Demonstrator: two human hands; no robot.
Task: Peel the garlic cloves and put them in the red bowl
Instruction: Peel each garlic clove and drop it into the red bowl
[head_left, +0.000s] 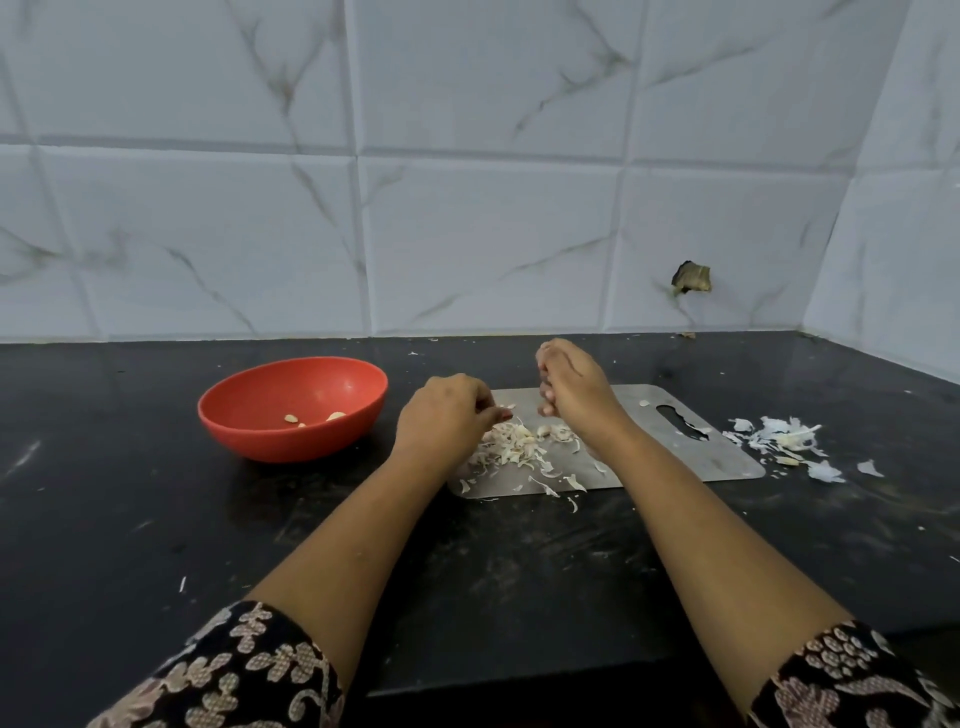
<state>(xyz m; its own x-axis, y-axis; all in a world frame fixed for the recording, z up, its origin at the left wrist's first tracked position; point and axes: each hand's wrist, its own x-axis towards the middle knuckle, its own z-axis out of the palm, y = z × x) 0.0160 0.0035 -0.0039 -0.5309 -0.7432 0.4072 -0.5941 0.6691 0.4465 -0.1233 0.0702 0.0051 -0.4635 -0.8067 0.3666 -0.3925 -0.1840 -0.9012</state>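
Nearest, two patterned sleeves (244, 675) frame bare forearms reaching over a black countertop (130, 519). On the near part of a steel cutting board (727, 457) lies a heap of garlic skins (511, 447), with scraps spilling off its near edge. A small unpeeled clove (544, 430) sits at the heap's far side. The left hand (447, 415) hovers over the heap's left side, its fingers curled and fingertips drawn together; whether they pinch anything cannot be told. The right hand (571, 384) is raised just beyond the heap, fingers bunched downward, their contents hidden. To the right of the board is a second pile of white skins (784, 441). Left of the board stands the red bowl (244, 431), holding a few peeled cloves (292, 418). Farthest is a marble-patterned tile wall (467, 208).
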